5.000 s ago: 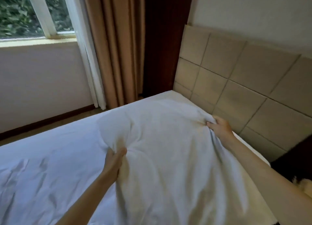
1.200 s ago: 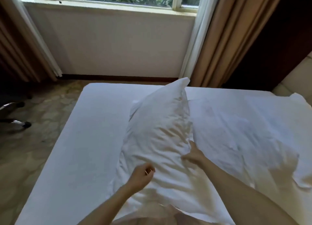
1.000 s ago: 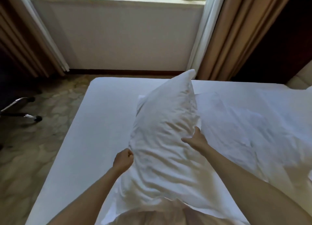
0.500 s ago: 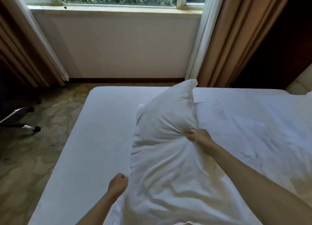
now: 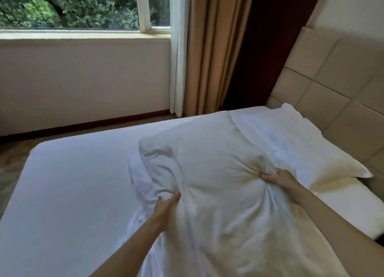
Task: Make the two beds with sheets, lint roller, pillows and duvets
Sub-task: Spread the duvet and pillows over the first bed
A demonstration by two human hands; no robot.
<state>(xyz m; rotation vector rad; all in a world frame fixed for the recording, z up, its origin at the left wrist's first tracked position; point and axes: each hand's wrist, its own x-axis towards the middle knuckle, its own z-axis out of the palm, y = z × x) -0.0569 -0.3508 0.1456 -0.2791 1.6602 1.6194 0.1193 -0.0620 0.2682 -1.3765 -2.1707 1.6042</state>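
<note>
A big white pillow [image 5: 209,172] in a creased case lies tilted over the bed, in front of me. My left hand [image 5: 167,206] grips a bunch of its fabric on the left side. My right hand [image 5: 278,178] grips the fabric on the right side, and folds run out from that grip. Behind it a second white pillow [image 5: 295,139] lies flat against the headboard. A smooth white sheet [image 5: 72,183] covers the mattress to the left.
A beige padded headboard [image 5: 340,85] stands at the right. Beyond the bed's far edge are a low wall under a window [image 5: 79,8], a white sheer and tan curtains [image 5: 209,50]. A strip of patterned floor [image 5: 12,158] shows at the left.
The pillow has swung from standing on end toward the window to lying toward the headboard. My left hand, apart from it half a second ago, now grips its fabric. The view has turned right.
</note>
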